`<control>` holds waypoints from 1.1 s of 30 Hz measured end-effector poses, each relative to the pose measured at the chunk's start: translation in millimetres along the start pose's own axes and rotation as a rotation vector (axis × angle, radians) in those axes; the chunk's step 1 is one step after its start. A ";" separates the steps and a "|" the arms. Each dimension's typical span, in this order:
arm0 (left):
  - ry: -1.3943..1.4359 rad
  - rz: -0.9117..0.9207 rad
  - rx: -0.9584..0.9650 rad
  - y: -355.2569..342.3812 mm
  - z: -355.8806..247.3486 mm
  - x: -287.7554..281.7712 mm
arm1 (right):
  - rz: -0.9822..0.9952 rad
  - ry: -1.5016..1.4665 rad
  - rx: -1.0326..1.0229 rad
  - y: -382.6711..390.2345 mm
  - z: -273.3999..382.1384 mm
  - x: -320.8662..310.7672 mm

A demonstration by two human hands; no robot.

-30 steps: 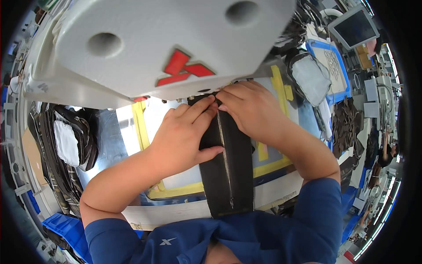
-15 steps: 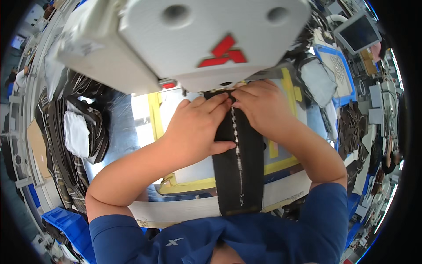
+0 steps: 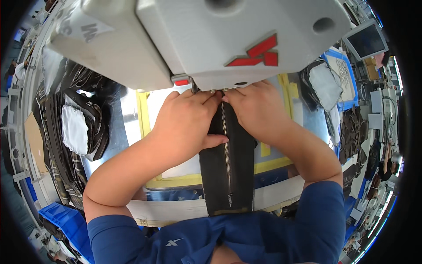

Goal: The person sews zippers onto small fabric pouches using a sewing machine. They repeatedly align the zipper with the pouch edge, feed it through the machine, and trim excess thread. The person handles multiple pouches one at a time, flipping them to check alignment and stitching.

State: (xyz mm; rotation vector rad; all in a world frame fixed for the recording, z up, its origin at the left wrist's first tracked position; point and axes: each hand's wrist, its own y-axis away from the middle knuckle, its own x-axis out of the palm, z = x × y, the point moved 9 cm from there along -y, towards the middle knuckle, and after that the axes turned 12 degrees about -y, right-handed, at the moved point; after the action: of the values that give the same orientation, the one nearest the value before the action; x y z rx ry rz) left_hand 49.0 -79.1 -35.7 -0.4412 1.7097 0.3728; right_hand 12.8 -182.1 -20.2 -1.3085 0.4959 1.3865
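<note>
A long black fabric piece [image 3: 239,163] with a metal zipper [image 3: 227,152] down its middle runs from the sewing machine head [image 3: 206,48] toward my chest. The zipper pull [image 3: 230,199] lies near its close end. My left hand [image 3: 184,119] bears on the fabric's left side, thumb stretched across to the zipper teeth, other fingers bent toward the far end. On the opposite side my right hand [image 3: 259,110] grips the far end, fingers close together beside the zipper. Both hands' fingertips meet just below the machine head, which partly hides them and the stitching spot.
Yellow tape [image 3: 184,181] frames a pale sheet on the table. Stacked dark garment pieces with a white patch [image 3: 74,130] lie left; another white-patched piece [image 3: 324,86] lies right. A blue bin [image 3: 66,226] stands lower left, a blue-edged tray [image 3: 347,75] and a monitor [image 3: 365,39] at far right.
The machine head looks larger and farther right as my view shifts. The zippered fabric appears slightly left, its far end deeper under the head. Both hands stay on it, close together.
</note>
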 end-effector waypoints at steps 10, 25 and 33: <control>-0.008 -0.022 -0.010 -0.3 -2.7 -0.4 | 0.051 -0.062 0.034 3.9 -2.2 1.5; -0.131 -0.157 0.058 11.7 -24.3 5.9 | 0.072 0.099 -0.051 18.7 12.9 7.7; -0.151 -0.121 0.060 15.9 -28.7 11.5 | 0.138 0.092 -0.005 22.6 15.7 10.4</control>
State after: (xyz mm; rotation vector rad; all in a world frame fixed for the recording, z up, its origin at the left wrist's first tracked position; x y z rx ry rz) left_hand 14.8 -79.9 -41.9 -0.4588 1.5355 0.2590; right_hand -11.3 -171.1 -32.9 -1.3676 0.6561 1.4455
